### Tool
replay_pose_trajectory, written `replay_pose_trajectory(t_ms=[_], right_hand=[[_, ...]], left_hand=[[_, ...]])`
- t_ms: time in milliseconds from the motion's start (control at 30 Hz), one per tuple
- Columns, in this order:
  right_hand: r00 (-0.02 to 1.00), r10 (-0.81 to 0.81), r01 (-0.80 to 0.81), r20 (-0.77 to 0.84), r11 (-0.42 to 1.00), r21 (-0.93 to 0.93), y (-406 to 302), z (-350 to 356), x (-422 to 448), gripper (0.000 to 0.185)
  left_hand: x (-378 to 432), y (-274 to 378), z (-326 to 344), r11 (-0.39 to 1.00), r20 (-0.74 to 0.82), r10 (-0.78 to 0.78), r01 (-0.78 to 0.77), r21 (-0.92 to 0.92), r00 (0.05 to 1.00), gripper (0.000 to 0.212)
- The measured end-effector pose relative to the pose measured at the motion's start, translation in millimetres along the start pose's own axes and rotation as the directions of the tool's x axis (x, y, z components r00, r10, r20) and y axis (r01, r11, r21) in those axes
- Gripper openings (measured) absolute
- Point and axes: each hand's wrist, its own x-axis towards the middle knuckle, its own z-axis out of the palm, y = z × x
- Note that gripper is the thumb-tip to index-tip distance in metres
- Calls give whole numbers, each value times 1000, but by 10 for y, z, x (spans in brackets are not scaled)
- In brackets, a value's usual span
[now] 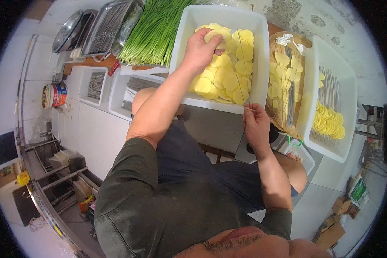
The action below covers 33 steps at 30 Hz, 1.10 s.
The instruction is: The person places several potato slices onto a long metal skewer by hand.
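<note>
In front of me stands a white plastic bin [261,61] with a heap of thin, round, pale yellow slices [224,75], which look like potato. Over its far part, my left hand [201,48] pinches a few slices [225,37] between thumb and fingers. My right hand [256,124], at the bin's near right corner, grips the lower ends of thin skewers [240,53]. They point up and away across the bin, with no slice visibly threaded on them. The fingers of my right hand partly hide the skewer ends.
To the right, a round wooden board [301,124] carries skewers and slices; beyond it, a white bin [350,84] holds skewers and threaded slices. On the left lie a bunch of green chives [154,32] and a metal tray of skewers [108,29]. Skewer bins [100,100] and a bucket [54,95] stand lower.
</note>
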Motion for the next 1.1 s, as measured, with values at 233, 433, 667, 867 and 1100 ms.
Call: replay_pose_trajectory(t_ms=[233, 433, 667, 867, 1100], right_hand=[[999, 28, -33, 38, 988, 152, -37, 83, -11, 15], [997, 56, -70, 52, 939, 335, -104, 89, 122, 9], [996, 32, 4, -82, 916, 401, -310, -215, 253, 13], [987, -42, 115, -153, 855, 506, -420, -497, 145, 12], [985, -61, 136, -164, 860, 493, -379, -575, 86, 13]], left_hand=[[-26, -64, 25, 992, 32, -46, 42, 119, 998, 14], [-233, -143, 185, 926, 184, -238, 166, 339, 954, 21], [-24, -420, -31, 906, 283, -265, 137, 401, 922, 31], [54, -680, -306, 219, 243, -386, -167, 961, 890, 40], [-97, -847, -106, 4, 377, -288, -393, 920, 880, 68]])
